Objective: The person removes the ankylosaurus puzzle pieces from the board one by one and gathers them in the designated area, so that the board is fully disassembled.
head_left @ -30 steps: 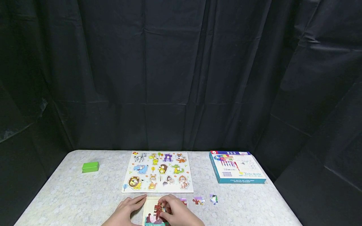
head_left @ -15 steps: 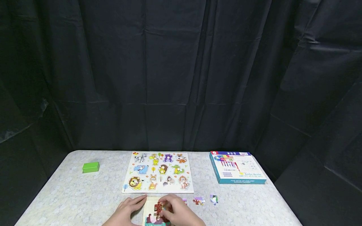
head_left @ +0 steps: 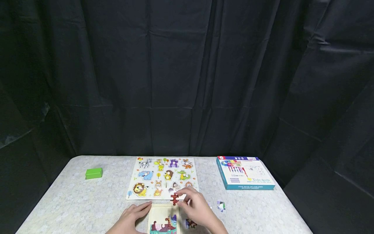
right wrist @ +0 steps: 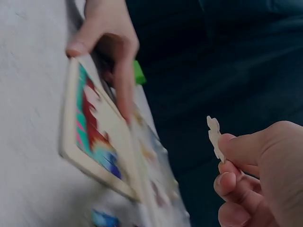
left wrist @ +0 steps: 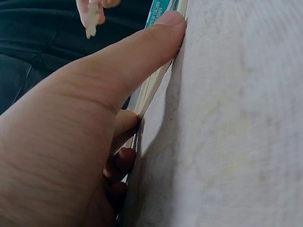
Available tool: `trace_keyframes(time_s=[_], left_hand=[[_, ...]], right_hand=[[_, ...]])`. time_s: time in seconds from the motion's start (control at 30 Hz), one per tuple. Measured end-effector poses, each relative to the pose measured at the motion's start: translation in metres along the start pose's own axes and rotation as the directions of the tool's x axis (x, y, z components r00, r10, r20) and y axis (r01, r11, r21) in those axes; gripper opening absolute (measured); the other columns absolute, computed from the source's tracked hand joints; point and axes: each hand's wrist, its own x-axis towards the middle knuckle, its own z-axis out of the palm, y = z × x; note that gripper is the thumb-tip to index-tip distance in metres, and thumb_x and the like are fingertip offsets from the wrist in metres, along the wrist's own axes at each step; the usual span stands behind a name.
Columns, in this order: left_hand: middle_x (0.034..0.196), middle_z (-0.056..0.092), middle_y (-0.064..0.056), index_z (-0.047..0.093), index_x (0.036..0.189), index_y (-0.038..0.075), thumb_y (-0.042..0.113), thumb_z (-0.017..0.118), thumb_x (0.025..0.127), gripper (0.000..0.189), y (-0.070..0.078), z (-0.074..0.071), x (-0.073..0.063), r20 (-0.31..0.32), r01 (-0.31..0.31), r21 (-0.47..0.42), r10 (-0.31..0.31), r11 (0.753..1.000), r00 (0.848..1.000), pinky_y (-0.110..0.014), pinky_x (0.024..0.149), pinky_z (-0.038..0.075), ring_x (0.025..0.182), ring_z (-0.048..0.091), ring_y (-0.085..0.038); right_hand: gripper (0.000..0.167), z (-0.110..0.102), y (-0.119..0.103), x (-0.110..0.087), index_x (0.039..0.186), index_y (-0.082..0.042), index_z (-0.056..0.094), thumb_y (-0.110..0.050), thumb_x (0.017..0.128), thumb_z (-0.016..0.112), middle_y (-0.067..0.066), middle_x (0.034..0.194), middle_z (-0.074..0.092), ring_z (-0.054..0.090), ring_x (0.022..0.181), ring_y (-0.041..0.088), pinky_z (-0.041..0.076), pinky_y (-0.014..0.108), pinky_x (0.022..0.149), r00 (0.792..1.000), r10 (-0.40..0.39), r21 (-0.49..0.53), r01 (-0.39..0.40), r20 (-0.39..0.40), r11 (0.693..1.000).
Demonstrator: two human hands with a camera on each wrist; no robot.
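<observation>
A reddish-brown jigsaw piece [head_left: 174,199] is pinched between thumb and fingers of my right hand [head_left: 198,208]. It hangs in the air over the far right corner of a pale wooden puzzle tray [head_left: 160,210]. In the right wrist view the piece [right wrist: 215,137] is seen edge-on, clear of the tray [right wrist: 71,113]. My left hand [head_left: 130,217] touches the tray's left side, thumb at the near corner and index finger at the far one. Several fitted pieces [head_left: 160,227] in brown, teal and purple fill the near part of the tray.
Right of the tray lie a brown-and-purple loose piece [head_left: 191,224] and a green-and-white one [head_left: 221,206]. Behind it lies an animal puzzle board [head_left: 162,185]. A teal-edged box [head_left: 245,175] sits at back right, a green block [head_left: 94,173] at back left.
My right hand has lifted the reddish-brown piece out of the tray and moved up and right with it. A loose piece right of the tray now shows. The left hand stays put.
</observation>
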Motion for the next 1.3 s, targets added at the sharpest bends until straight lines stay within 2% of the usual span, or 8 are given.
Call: trace_keyframes(time_s=[0.17,0.3,0.53,0.67,0.87,1.13,1.23,1.3], left_hand=[[0.16,0.051,-0.017,0.054,0.154,0.002,0.056,0.092,0.077,0.101,0.002,0.001,0.0,0.0,0.016,-0.021,-0.016,1.0,1.0,-0.029,0.087,0.039,0.105,0.044,0.0],[0.161,0.05,-0.017,0.053,0.155,0.003,0.057,0.092,0.077,0.102,0.002,0.001,0.001,0.016,0.044,-0.033,-0.044,0.998,0.999,-0.029,0.087,0.039,0.105,0.044,-0.001],[0.162,0.05,-0.016,0.053,0.155,0.003,0.057,0.091,0.078,0.102,0.002,0.0,0.001,0.024,0.049,-0.037,-0.048,0.998,0.999,-0.03,0.087,0.038,0.106,0.044,-0.001],[0.161,0.05,-0.016,0.053,0.155,0.003,0.057,0.091,0.078,0.101,0.002,0.0,0.0,0.021,0.043,-0.033,-0.042,0.999,0.999,-0.03,0.087,0.038,0.106,0.044,-0.001],[0.161,0.05,-0.016,0.053,0.155,0.003,0.058,0.091,0.077,0.103,0.002,0.0,0.002,0.022,0.063,-0.039,-0.062,0.997,0.998,-0.029,0.086,0.038,0.102,0.043,-0.001],[0.162,0.049,-0.015,0.053,0.155,0.003,0.057,0.092,0.076,0.104,0.004,0.0,0.002,0.03,0.068,-0.052,-0.067,0.996,0.997,-0.029,0.088,0.04,0.103,0.043,-0.002],[0.162,0.049,-0.014,0.052,0.156,0.003,0.057,0.093,0.075,0.105,0.004,0.0,0.001,0.021,0.061,-0.056,-0.06,0.997,0.998,-0.029,0.089,0.041,0.104,0.043,-0.001],[0.162,0.049,-0.014,0.052,0.156,0.003,0.056,0.093,0.075,0.104,0.004,0.0,0.0,0.017,0.054,-0.057,-0.053,0.997,0.998,-0.029,0.089,0.041,0.104,0.044,-0.002]], right_hand=[[0.023,-0.027,0.003,-0.008,0.119,-0.015,0.077,-0.009,0.097,0.078,0.002,0.117,0.072,0.059,0.073,0.002,0.051,0.023,0.064,0.993,0.064,-0.009,-0.065,-0.095,0.998],[0.023,-0.047,0.008,-0.018,0.116,-0.016,0.078,-0.008,0.095,0.079,-0.001,0.115,0.072,0.056,0.068,0.002,0.048,0.022,0.061,0.981,0.111,-0.026,-0.117,-0.162,0.993],[0.025,-0.071,0.021,-0.045,0.112,-0.02,0.078,-0.004,0.093,0.081,-0.007,0.11,0.072,0.055,0.07,0.002,0.046,0.022,0.06,0.958,0.178,-0.065,-0.197,-0.227,0.978],[0.023,-0.076,0.028,-0.06,0.111,-0.019,0.078,-0.005,0.092,0.082,-0.005,0.11,0.072,0.057,0.072,0.002,0.047,0.023,0.061,0.958,0.166,-0.089,-0.192,-0.235,0.977],[0.021,-0.08,0.04,-0.079,0.114,-0.015,0.077,-0.011,0.094,0.081,0.002,0.113,0.071,0.056,0.073,0.0,0.046,0.023,0.059,0.966,0.196,-0.078,-0.211,-0.169,0.974],[0.021,-0.074,0.054,-0.096,0.115,-0.008,0.076,-0.017,0.096,0.08,0.006,0.111,0.069,0.051,0.067,0.001,0.045,0.023,0.057,0.948,0.317,-0.014,-0.317,-0.012,0.948],[0.021,-0.068,0.057,-0.099,0.113,-0.005,0.077,-0.016,0.096,0.08,0.007,0.111,0.069,0.05,0.067,0.002,0.045,0.023,0.058,0.945,0.327,0.012,-0.327,0.026,0.945],[0.02,-0.064,0.058,-0.1,0.112,-0.006,0.077,-0.018,0.096,0.08,0.007,0.11,0.069,0.05,0.068,0.002,0.046,0.023,0.059,0.95,0.309,0.008,-0.31,0.033,0.951]])
